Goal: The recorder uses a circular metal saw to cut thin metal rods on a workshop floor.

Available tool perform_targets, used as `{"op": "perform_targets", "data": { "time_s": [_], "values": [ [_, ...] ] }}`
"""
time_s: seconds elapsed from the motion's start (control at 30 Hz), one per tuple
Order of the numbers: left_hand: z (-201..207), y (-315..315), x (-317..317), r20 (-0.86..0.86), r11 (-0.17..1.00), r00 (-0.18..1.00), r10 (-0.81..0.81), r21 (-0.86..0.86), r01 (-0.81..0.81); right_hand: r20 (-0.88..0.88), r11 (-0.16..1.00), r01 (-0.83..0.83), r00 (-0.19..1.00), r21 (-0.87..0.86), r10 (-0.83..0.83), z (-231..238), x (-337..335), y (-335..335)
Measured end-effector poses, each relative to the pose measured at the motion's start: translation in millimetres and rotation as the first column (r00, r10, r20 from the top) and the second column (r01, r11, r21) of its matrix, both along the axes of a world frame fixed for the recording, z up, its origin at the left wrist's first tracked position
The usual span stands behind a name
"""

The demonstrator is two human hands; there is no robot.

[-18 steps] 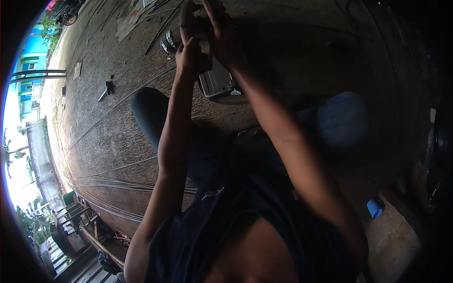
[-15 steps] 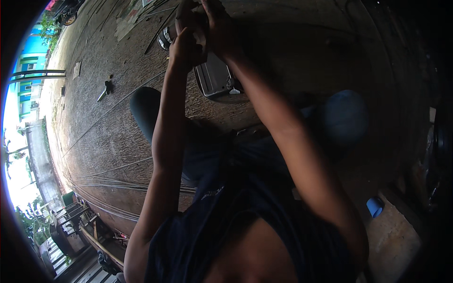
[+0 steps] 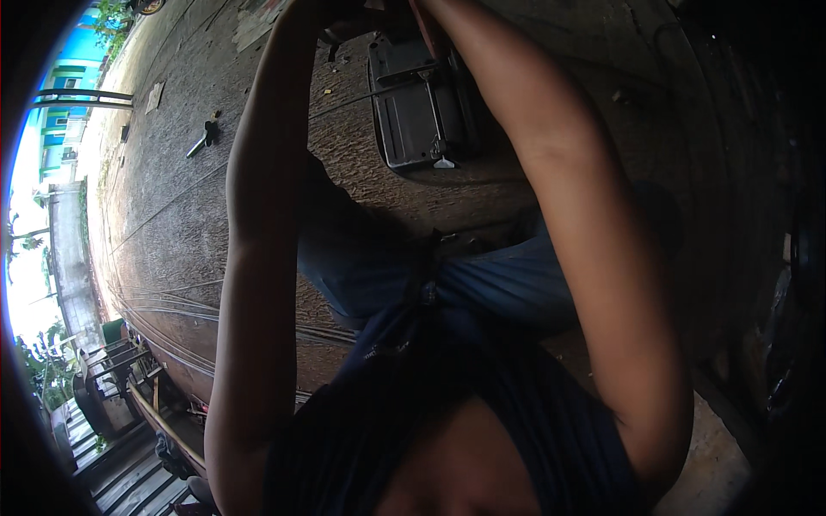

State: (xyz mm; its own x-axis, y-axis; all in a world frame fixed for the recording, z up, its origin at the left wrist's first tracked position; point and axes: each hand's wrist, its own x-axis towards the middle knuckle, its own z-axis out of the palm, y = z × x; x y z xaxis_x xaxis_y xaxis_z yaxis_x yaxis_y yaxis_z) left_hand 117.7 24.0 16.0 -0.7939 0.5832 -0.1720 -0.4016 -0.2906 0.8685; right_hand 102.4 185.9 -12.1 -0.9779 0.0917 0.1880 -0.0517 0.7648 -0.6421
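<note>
The dark rectangular case (image 3: 403, 120) lies on the floor (image 3: 185, 224) at 12 o'clock between the left forearm (image 3: 268, 172) and right forearm (image 3: 559, 138), whose hands lie beyond the upper edge, their grip impossible to tell.

Left hand and right hand both past the top edge, grip can't be told. Dull-red narrow bar (image 3: 428, 30) cut off at top. Dark shapeless thing (image 3: 346, 27) between the bare forearms, too dim to identify. Black rectangular hard-surfaced case (image 3: 398, 116), upper right corner hidden by bar and bare right forearm (image 3: 538, 120). Grey-and-black slim tool (image 3: 205, 139) on floor, too small to tell type. Dark round wheel (image 3: 151, 5), cropped at top. Navy cloth shirt (image 3: 344, 430) cut by lower edge.
</note>
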Motion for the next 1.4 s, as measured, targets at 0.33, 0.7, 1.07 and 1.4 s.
{"op": "perform_targets", "data": {
  "time_s": [0.33, 0.7, 1.07, 1.4],
  "values": [
    [-6.1, 10.5, -28.2, -0.516, 0.989, 0.856, 0.021, -0.114, -0.093, -0.180, 0.980, -0.136, 0.970, 0.142, 0.161, 5.9, -99.4, 64.0],
    [34.7, 9.2, 26.0, -0.752, 0.342, 0.620, -0.223, -0.656, -0.673, 0.710, -0.178, -0.687, 0.676, 0.704, 0.197, -159.6, -81.2, 391.4],
    [21.2, -7.8, 46.8, -0.777, 0.205, 0.629, -0.015, -0.618, -0.759, 0.453, 0.617, -0.551, 0.829, 0.561, 0.328, -367.7, -96.3, 315.6],
    [24.1, -18.2, 52.7, -0.754, 0.203, 0.655, 0.047, -0.635, -0.745, 0.413, 0.677, -0.502, 0.857, 0.538, 0.308, -349.9, -98.1, 271.0]
  ]
}}
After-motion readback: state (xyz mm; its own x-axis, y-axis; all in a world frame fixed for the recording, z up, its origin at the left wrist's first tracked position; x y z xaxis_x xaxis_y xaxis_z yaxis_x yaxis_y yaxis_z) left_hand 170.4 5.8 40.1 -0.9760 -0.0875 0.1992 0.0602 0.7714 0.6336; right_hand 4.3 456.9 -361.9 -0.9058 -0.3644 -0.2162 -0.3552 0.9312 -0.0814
